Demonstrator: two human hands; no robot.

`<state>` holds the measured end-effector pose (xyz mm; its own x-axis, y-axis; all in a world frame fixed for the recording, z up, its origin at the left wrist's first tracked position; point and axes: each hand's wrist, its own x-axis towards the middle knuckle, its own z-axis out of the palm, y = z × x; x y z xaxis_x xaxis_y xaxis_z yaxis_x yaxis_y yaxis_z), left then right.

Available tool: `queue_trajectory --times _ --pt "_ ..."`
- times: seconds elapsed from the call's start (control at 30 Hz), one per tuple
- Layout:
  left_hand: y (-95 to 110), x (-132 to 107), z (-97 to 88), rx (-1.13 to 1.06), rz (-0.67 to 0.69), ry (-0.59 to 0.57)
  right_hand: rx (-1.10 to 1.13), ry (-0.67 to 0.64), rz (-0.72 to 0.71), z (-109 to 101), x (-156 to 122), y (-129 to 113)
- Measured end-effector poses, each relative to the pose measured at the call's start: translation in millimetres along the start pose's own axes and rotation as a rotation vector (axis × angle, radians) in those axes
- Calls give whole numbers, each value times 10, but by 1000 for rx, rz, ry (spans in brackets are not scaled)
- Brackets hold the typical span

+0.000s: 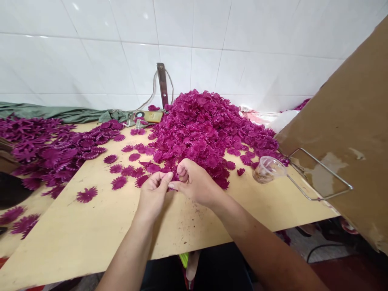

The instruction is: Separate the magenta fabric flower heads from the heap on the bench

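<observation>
My left hand point(155, 190) and my right hand point(194, 181) meet fingertip to fingertip over the front edge of a heap of purple artificial flower pieces point(200, 129). Both are closed in a pinch. A bit of purple shows between the fingers, but I cannot tell whether it is a held piece or the heap behind. Loose flower pieces with cut petal edges, such as one purple flower piece point(119, 182), lie flat to the left of my hands.
At right stand a clear plastic cup point(269, 169), a bent metal wire frame point(321, 176) and a large cardboard sheet point(339, 133). More purple pieces point(57, 153) are piled at left. A yellow device point(151, 117) and upright metal bracket point(163, 85) are near the tiled wall.
</observation>
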<state>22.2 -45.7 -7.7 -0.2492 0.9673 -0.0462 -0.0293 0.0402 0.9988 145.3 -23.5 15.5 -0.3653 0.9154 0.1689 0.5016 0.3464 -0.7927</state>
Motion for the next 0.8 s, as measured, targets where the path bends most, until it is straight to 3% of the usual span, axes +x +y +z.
queue_trajectory --times 0.2,0.4,0.67,0.73,0.8 --pt "46 -51 -55 -116 -46 -108 -340 57 -135 33 -31 30" --pt "18 -58 -42 -135 -12 4 -515 88 -150 71 -23 13" --pt "41 -73 57 -112 78 60 -509 376 -142 17 219 75" --pt "33 -85 28 -139 97 62 -475 403 -88 -92 307 125" --pt "18 -114 -39 -164 107 77 -423 459 81 -275 392 222"
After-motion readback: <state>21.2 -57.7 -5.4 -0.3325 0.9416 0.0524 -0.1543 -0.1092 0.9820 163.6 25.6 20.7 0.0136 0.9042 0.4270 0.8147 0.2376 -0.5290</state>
